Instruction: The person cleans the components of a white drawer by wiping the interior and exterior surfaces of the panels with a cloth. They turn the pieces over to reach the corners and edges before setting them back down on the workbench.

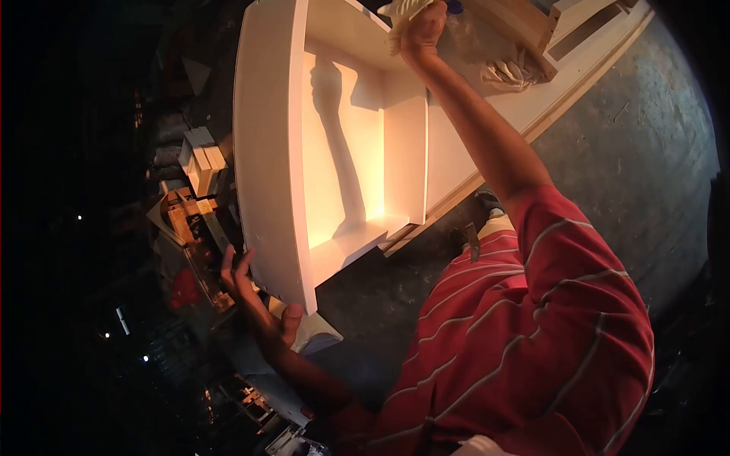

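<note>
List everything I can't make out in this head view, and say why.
All in the head view:
Pale item in the right hand: full shape hidden by the fingers and top edge.
Pale wooden unit: upper end cut off by the top edge.
Blue item: small and cut off by the top edge.
Left hand: contact with the unit unclear from this angle.

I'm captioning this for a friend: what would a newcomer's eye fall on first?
Probably the pale open-fronted cabinet, glowing warmly at upper centre, with an arm-shaped shadow across its inside. Next, the red striped shirt at lower right, then the right hand at the top edge, closed around a pale cloth.
</note>
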`<state>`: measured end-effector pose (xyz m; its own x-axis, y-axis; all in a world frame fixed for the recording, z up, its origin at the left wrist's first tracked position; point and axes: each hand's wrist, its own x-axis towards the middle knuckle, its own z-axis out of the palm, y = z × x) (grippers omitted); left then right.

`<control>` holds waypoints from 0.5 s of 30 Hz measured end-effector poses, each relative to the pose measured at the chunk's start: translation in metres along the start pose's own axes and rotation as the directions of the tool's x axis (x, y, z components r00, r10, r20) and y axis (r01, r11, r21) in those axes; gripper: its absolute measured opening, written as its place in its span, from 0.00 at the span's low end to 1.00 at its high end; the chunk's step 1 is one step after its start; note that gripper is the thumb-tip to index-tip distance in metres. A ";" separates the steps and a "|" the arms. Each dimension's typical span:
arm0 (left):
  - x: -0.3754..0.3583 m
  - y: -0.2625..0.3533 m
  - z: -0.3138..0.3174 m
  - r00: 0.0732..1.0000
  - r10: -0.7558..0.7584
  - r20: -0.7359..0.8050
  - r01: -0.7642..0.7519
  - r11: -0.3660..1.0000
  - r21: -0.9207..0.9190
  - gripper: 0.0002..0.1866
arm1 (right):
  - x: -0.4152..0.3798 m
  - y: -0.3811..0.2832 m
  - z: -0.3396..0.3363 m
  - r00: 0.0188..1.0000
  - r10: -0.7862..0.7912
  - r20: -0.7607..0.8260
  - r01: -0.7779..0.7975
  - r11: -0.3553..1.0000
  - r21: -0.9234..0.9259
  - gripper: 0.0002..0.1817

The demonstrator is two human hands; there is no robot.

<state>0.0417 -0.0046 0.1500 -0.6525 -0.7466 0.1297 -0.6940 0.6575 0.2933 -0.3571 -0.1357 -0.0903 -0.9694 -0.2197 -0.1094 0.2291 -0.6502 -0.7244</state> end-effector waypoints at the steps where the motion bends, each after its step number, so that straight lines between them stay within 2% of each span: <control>1: 0.017 -0.013 -0.002 0.998 0.061 0.020 -0.063 0.994 0.087 0.56 | -0.008 0.020 -0.022 0.988 0.154 -0.027 -0.157 0.972 -0.174 0.29; 2: 0.038 -0.015 -0.002 0.995 0.068 0.072 -0.075 0.992 0.098 0.58 | -0.042 0.014 -0.020 0.983 0.183 -0.013 -0.183 0.973 -0.138 0.25; 3: 0.054 -0.013 0.001 0.989 0.074 0.125 -0.087 0.991 0.104 0.59 | -0.050 0.046 -0.034 0.978 0.205 -0.030 -0.207 0.968 -0.141 0.25; 4: 0.061 -0.009 0.008 0.987 0.064 0.147 -0.081 0.991 0.111 0.59 | -0.060 0.104 -0.057 0.997 -0.078 0.009 0.070 0.835 -0.546 0.22; 5: 0.067 -0.004 0.017 0.987 0.050 0.150 -0.061 0.996 0.070 0.61 | -0.067 0.140 -0.073 0.935 -0.311 0.170 0.308 0.478 -0.823 0.21; 6: 0.073 -0.002 0.025 0.988 0.039 0.152 -0.044 0.999 0.028 0.63 | -0.075 0.146 -0.090 0.940 -0.303 0.157 0.292 0.476 -0.830 0.21; 7: 0.075 -0.003 0.029 0.985 0.035 0.171 -0.041 0.999 0.032 0.63 | -0.092 0.146 -0.116 0.824 -0.214 0.525 0.562 0.188 -0.805 0.18; 8: 0.073 -0.007 0.030 0.987 0.039 0.157 -0.045 0.998 0.040 0.65 | -0.117 0.142 -0.135 0.612 -0.002 0.791 0.790 -0.059 -0.611 0.16; 10: 0.069 -0.013 0.030 0.991 0.039 0.125 -0.046 0.997 0.054 0.70 | -0.170 0.130 -0.142 0.573 0.252 0.780 0.799 0.041 -0.600 0.13; 11: 0.069 -0.016 0.033 0.991 0.022 0.134 -0.029 0.998 0.055 0.70 | -0.196 0.118 -0.152 0.451 0.423 0.786 0.856 0.047 -0.516 0.14; 12: 0.070 -0.017 0.034 0.992 0.017 0.128 -0.023 0.999 0.045 0.70 | -0.225 0.112 -0.172 0.304 0.494 0.814 0.901 0.129 -0.415 0.14; 13: 0.071 -0.016 0.034 0.992 0.014 0.124 -0.019 0.999 0.035 0.70 | -0.257 0.113 -0.198 0.213 0.444 0.871 0.913 0.226 -0.339 0.14; 14: 0.070 -0.014 0.033 0.992 0.061 0.110 -0.069 0.995 0.071 0.68 | -0.279 0.100 -0.218 0.052 0.494 0.868 0.830 0.462 -0.313 0.13; 15: 0.071 -0.010 0.034 0.993 0.048 0.110 -0.056 0.996 0.068 0.68 | -0.277 0.101 -0.219 0.041 0.501 0.865 0.828 0.467 -0.310 0.13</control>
<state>-0.0077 -0.0604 0.1237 -0.7146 -0.6984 0.0387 -0.6757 0.7035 0.2202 -0.0844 0.0193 -0.2823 0.1508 -0.9635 0.2212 -0.7231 -0.2601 -0.6399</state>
